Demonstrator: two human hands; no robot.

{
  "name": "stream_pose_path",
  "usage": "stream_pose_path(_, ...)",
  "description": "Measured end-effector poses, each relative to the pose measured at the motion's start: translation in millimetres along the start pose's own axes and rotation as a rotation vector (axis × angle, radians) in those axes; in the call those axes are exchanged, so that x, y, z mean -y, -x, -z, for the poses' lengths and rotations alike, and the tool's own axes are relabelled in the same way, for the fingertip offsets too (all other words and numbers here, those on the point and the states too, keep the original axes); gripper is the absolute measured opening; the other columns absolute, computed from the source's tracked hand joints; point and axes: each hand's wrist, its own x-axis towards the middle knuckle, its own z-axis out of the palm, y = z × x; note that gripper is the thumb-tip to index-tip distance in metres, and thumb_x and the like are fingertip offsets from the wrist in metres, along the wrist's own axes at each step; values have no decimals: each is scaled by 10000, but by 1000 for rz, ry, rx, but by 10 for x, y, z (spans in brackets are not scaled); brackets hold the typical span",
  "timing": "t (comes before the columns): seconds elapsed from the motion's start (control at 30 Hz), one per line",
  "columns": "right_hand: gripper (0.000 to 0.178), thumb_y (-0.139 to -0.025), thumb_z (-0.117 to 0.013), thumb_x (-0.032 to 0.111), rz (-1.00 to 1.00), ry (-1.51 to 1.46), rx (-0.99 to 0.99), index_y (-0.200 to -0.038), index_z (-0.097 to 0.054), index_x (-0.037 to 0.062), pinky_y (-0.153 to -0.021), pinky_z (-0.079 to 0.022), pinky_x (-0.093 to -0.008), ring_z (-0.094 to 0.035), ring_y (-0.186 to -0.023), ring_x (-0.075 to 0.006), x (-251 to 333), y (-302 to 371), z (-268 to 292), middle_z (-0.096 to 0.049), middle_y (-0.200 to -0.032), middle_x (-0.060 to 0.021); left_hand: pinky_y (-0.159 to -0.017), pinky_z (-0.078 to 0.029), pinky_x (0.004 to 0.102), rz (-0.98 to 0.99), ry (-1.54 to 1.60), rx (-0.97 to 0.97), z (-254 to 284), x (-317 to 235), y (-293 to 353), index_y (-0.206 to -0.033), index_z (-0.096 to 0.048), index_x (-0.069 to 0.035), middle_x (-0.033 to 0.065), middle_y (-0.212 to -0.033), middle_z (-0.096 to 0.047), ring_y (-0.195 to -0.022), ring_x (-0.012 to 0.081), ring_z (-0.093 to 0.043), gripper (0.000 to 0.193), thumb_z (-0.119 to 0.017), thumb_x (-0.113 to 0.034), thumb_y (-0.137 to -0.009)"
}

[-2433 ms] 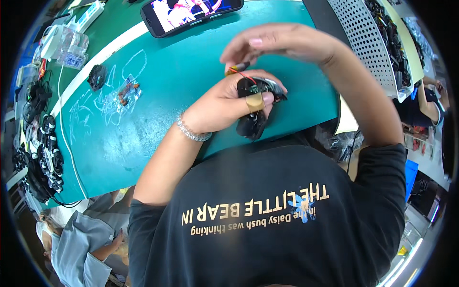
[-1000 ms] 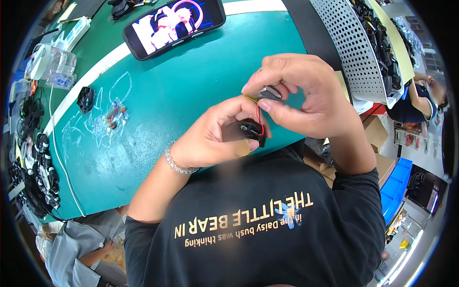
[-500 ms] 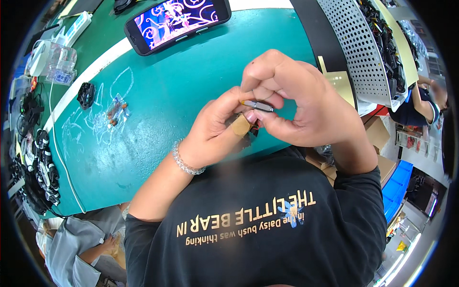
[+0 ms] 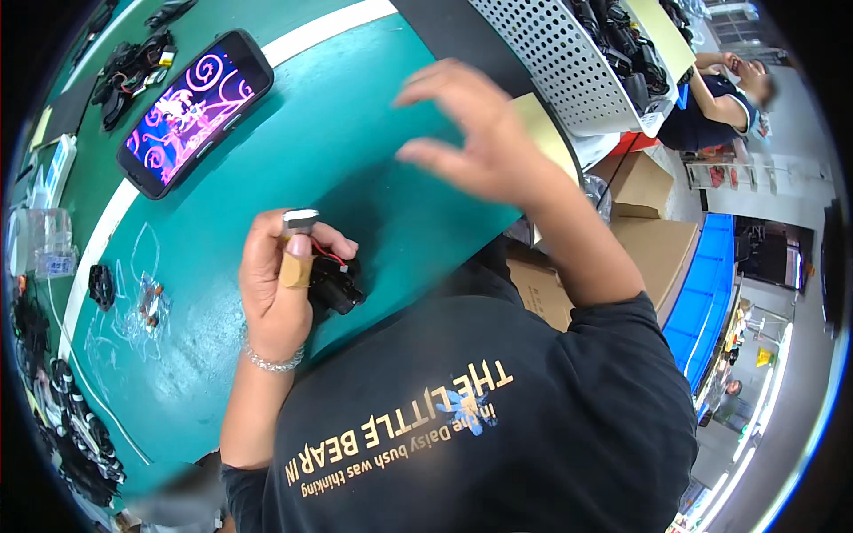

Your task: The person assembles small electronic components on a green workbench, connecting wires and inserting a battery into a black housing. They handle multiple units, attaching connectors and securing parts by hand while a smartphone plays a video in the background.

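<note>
My left hand (image 4: 277, 275) is closed, its taped thumb pressing a small flat silver battery (image 4: 300, 218) against the fingers. A red wire with a small pale plug runs down beside the fingers. Under and beside this hand is a black plastic part (image 4: 336, 286), partly hidden by the fingers; whether it is gripped or hangs by the wire I cannot tell. My right hand (image 4: 475, 133) is raised over the green table (image 4: 400, 240), open with thumb and fingers apart, slightly blurred and with nothing in it.
A phone (image 4: 194, 111) with a lit screen stands far left. At the far right is a white perforated basket (image 4: 555, 67) of black parts. A clear plastic bag (image 4: 153, 306) and a small black piece (image 4: 101, 287) lie left. Black cables (image 4: 80, 426) line the left edge.
My hands have come apart: the right let go of the silver battery, opened and moved up and away. The left keeps the battery. The view has turned, shifting the table and phone leftward.
</note>
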Motion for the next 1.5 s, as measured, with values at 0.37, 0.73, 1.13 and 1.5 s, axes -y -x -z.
stream_pose_path(0.37, 192, -786, -649, 100, -81, 401, 231, -974, -626, 65, -845, -463, -378, -570, -1002, -296, -852, 445, 410, -607, -1046, -87, -693, -498, 305, -24, -56, -46, 12, 5, -33, -1025, -462, -36, 130, -775, -614, -732, 181, -612, 172, -420, -197, -983)
stream_pose_path(0.73, 102, -887, -492, 95, -406, 338, 178, -930, -550, 23, -645, -472, -360, -612, -735, -283, -887, 231, 358, -607, -756, -120, -685, -492, 294, -21, -41, -51, 28, -2, -26, -1027, -461, -36, 129, -783, -613, -732, 170, -612, 187, -431, -216, -983)
stream_pose_path(1.13, 166, -956, -434, 66, -464, -760, -372, -1029, -571, 7, -647, -455, -235, -564, -686, -118, -602, 124, 110, -600, -754, -59, -701, -508, 307, -7, 82, -68, 66, 55, -49, -996, -517, -4, 103, -808, -602, -730, 166, -605, 198, -456, -191, -971)
stream_pose_path(1.5, 211, -879, -565, -7, -299, -1241, -220, -1087, -574, -39, -684, -476, -228, -570, -779, -110, 602, -49, -504, -588, -881, -63, -734, -516, 349, 28, 249, -204, 138, 24, -52, -1019, -490, -41, 110, -769, -602, -722, 207, -613, 134, -466, -159, -960)
